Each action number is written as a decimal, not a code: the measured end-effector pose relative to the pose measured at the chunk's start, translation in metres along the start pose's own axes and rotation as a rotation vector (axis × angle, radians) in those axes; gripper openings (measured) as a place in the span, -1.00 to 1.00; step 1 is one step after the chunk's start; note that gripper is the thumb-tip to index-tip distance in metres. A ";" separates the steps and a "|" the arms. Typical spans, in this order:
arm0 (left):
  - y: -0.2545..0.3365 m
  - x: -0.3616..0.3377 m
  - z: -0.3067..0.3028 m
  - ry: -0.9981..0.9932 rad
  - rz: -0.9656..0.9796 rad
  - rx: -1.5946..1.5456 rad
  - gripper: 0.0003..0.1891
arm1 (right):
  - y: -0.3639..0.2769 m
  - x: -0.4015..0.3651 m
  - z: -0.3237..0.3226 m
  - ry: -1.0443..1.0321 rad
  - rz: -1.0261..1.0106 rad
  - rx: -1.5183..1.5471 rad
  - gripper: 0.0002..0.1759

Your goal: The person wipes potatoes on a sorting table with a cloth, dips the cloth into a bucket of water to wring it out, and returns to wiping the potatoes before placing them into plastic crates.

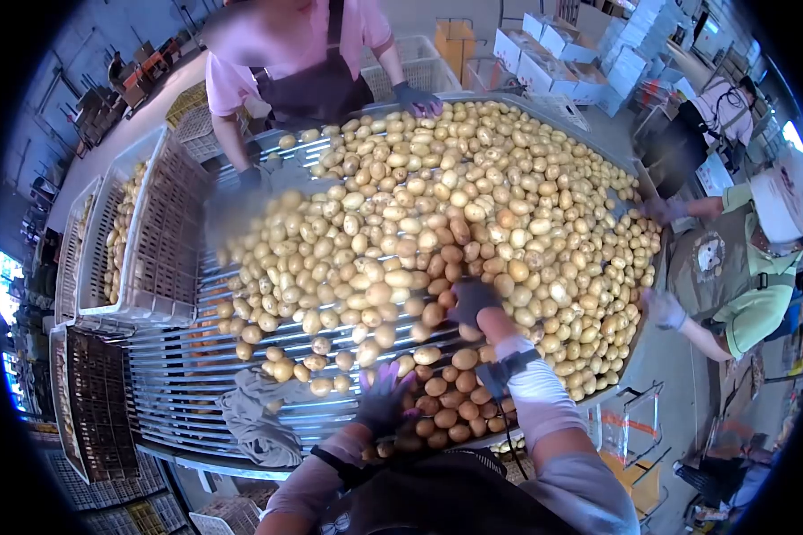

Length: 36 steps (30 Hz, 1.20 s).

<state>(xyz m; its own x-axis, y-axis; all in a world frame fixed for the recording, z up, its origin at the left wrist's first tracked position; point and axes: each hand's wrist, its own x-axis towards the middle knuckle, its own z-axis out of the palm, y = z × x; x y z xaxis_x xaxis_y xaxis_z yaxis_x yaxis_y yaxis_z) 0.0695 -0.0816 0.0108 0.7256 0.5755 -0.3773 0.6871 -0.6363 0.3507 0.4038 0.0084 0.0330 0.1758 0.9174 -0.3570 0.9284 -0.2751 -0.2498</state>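
Many small yellow potatoes (553, 223) cover a slatted metal sorting table (165, 374). My left hand (384, 392), in a dark glove with purple fingertips, is open with fingers spread at the near edge of the pile. Beside it, close to my body, lies a group of browner potatoes (455, 401). My right hand (475, 301), also gloved, reaches farther into the pile and rests among brown and yellow potatoes. Its fingers are mostly hidden under the back of the hand. A grey cloth (260, 419) lies on the slats left of my left hand.
Across the table a person in a pink shirt (299, 53) has gloved hands at the potatoes. Another person in a green shirt (763, 303) works at the right edge. White crates (165, 232) and a dark crate (103, 401) stand along the left. White boxes (553, 67) are stacked behind.
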 end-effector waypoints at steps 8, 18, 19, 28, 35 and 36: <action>0.002 0.002 0.004 0.187 0.022 0.035 0.03 | -0.012 -0.032 0.051 0.052 -0.187 0.686 -0.26; 0.007 0.003 0.005 0.178 0.021 0.075 0.04 | 0.026 0.072 -0.090 0.152 0.207 0.870 -0.23; 0.007 0.002 0.004 0.164 0.007 0.083 0.04 | 0.021 0.071 -0.083 0.201 0.173 0.734 -0.15; 0.014 0.009 -0.028 0.167 -0.001 0.104 -0.12 | -0.001 -0.014 0.021 0.115 0.021 1.368 -0.45; 0.074 0.036 -0.108 -0.004 0.151 -2.212 -0.22 | -0.059 -0.115 0.009 0.413 -0.489 1.032 -0.30; 0.070 0.039 -0.106 -0.200 0.261 -2.363 -0.10 | -0.067 -0.125 -0.007 0.511 -0.564 0.803 -0.23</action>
<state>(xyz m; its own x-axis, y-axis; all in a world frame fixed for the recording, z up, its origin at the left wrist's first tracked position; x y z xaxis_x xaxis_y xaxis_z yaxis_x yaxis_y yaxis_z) 0.1503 -0.0488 0.1117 0.8570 0.4838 -0.1775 -0.4151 0.8521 0.3188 0.3216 -0.0858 0.1006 0.0806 0.9296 0.3598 0.4679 0.2834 -0.8371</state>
